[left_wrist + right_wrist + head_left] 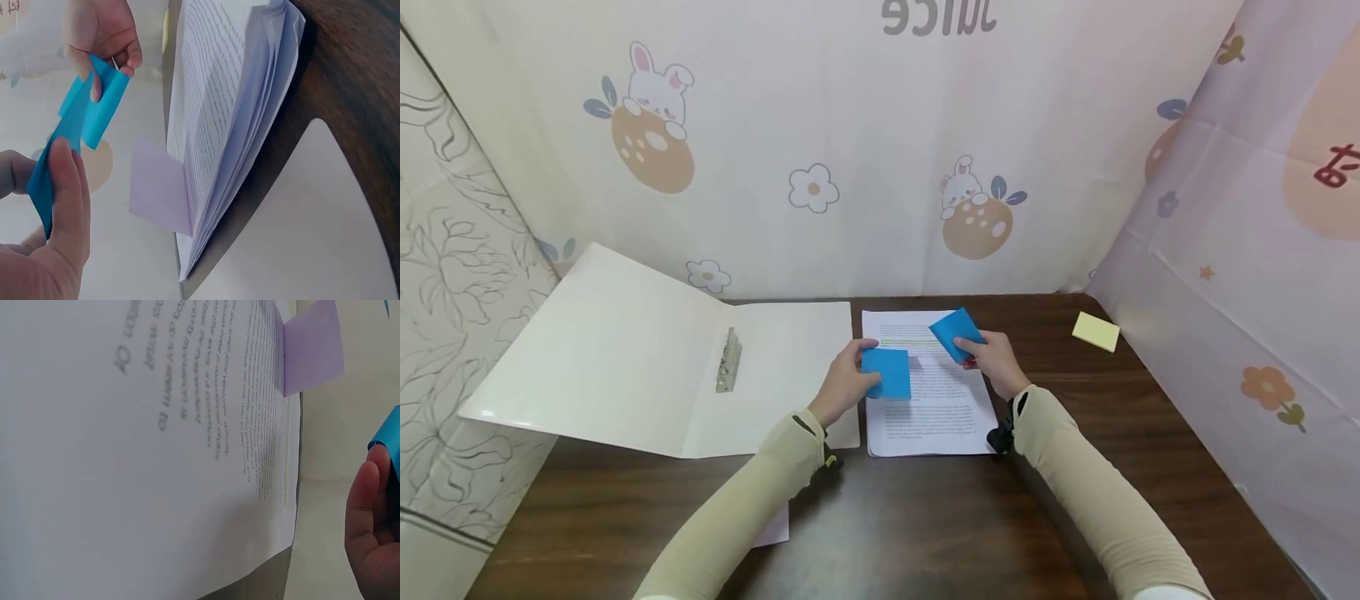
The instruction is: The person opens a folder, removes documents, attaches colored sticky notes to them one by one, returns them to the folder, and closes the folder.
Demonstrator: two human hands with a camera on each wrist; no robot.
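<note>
My left hand point(847, 379) pinches a blue sticky note point(889, 374) between thumb and fingers, above a stack of printed pages point(936, 417). To its right, my right hand point(992, 357) grips a second blue piece point(957, 333), tilted and, in the left wrist view, curved point(107, 106); whether it is a pad cannot be told. A purple note point(159, 187) stands up from the pages in the left wrist view. In the right wrist view the fingers point(365, 500) hold the curved blue piece point(390, 439) at the right edge.
An open white binder point(790, 358) with a metal clip point(728, 362) lies left of the pages. A yellow sticky pad point(1096, 331) is at the back right of the brown table point(925, 525). Part of a pale sheet point(775, 528) shows beside my left sleeve. Patterned curtains stand behind.
</note>
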